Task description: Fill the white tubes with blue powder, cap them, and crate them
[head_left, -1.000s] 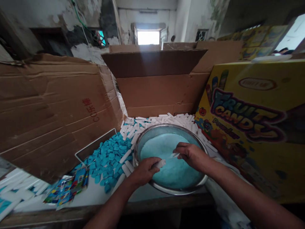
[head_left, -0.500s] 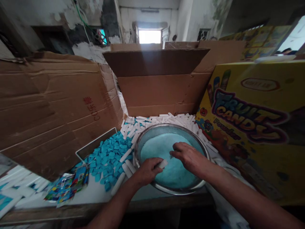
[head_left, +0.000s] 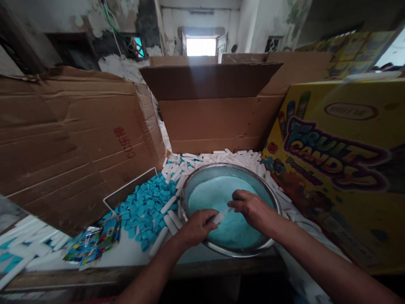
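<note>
My desk (head_left: 128,252) has a pale top and a worn wooden front edge. The metal bowl (head_left: 243,254) sits on it in front of me, close to that edge. White plastic tubes (head_left: 242,159) lie heaped behind the bowl, with a few loose ones just left of it. Further left I have a spread of blue caps (head_left: 147,207), then some glossy printed sachets (head_left: 91,247), and more white tubes (head_left: 39,249) at the far left.
</note>
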